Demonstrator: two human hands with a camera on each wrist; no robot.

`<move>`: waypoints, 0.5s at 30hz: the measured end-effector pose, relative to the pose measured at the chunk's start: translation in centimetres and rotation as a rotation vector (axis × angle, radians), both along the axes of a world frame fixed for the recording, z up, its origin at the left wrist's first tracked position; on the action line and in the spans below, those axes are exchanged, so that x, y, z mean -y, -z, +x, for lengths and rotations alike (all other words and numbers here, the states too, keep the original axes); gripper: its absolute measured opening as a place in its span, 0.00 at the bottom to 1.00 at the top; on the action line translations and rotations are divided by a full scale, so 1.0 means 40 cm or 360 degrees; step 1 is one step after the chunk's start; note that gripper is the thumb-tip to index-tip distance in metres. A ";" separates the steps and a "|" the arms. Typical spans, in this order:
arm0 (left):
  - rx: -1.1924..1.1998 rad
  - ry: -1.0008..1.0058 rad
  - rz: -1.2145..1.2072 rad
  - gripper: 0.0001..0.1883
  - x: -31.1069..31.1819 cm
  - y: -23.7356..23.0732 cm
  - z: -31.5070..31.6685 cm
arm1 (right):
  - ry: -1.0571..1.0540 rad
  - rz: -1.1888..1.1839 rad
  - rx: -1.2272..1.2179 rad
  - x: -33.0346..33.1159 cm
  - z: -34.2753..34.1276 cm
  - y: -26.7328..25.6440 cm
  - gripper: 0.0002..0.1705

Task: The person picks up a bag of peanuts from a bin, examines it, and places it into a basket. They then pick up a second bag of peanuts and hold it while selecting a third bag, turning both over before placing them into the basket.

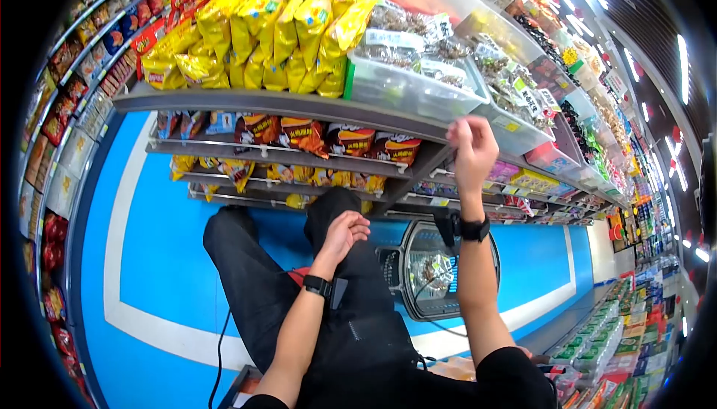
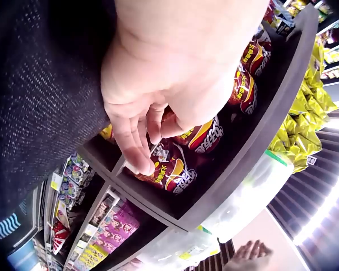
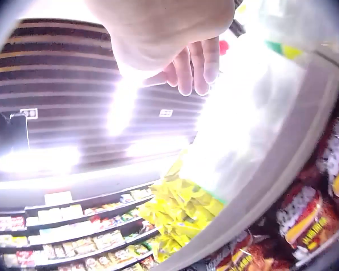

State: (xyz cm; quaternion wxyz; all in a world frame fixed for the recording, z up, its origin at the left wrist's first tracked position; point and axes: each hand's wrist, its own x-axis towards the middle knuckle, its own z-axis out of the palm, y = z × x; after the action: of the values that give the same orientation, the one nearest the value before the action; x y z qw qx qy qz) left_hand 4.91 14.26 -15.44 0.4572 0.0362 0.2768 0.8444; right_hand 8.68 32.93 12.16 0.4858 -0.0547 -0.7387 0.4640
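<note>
My left hand [image 1: 345, 236] hangs over my dark-trousered leg, its fingers loosely bent and holding nothing. In the left wrist view its fingers [image 2: 137, 152] overlap dark red snack bags [image 2: 168, 169] on a lower shelf. Raised in front of the shelf edge, my right hand [image 1: 475, 151] has nothing in it; its fingers [image 3: 196, 68] are loosely bent in the right wrist view. Just beyond this hand stand clear plastic bins [image 1: 418, 91] of packaged dark goods. Yellow snack bags [image 1: 295, 24] stand upright on the same top shelf, to the left of the bins.
A grey basket [image 1: 409, 259] with a clear package [image 1: 432, 273] inside sits on the blue floor [image 1: 168, 259], right of my legs. Lower shelves carry dark red bags [image 1: 302, 134] and boxes. Stocked shelves [image 1: 56, 207] run along the left, and green packs [image 1: 597, 338] stand at right.
</note>
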 end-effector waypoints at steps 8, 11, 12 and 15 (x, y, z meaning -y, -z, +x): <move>0.0044 -0.0006 0.0019 0.08 0.006 0.001 -0.001 | 0.0188 0.0245 0.0790 -0.092 -0.332 -0.191 0.49; 0.0059 -0.0008 0.0006 0.07 0.010 0.000 0.001 | 0.0538 0.0573 0.0972 -0.090 -0.382 -0.165 0.51; 0.0052 -0.0020 0.0009 0.07 0.011 -0.002 0.000 | 0.0401 0.0469 0.1008 -0.095 -0.391 -0.163 0.47; 0.0043 -0.0044 0.0011 0.08 0.011 0.006 0.003 | -0.0074 0.0144 0.1042 -0.096 -0.378 -0.185 0.26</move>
State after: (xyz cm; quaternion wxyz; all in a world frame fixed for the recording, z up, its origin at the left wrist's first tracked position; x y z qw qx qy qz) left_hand 5.03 13.84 -15.66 0.4491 0.0224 0.2682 0.8520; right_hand -6.45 36.75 19.54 0.2138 -0.1625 -0.8766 0.3993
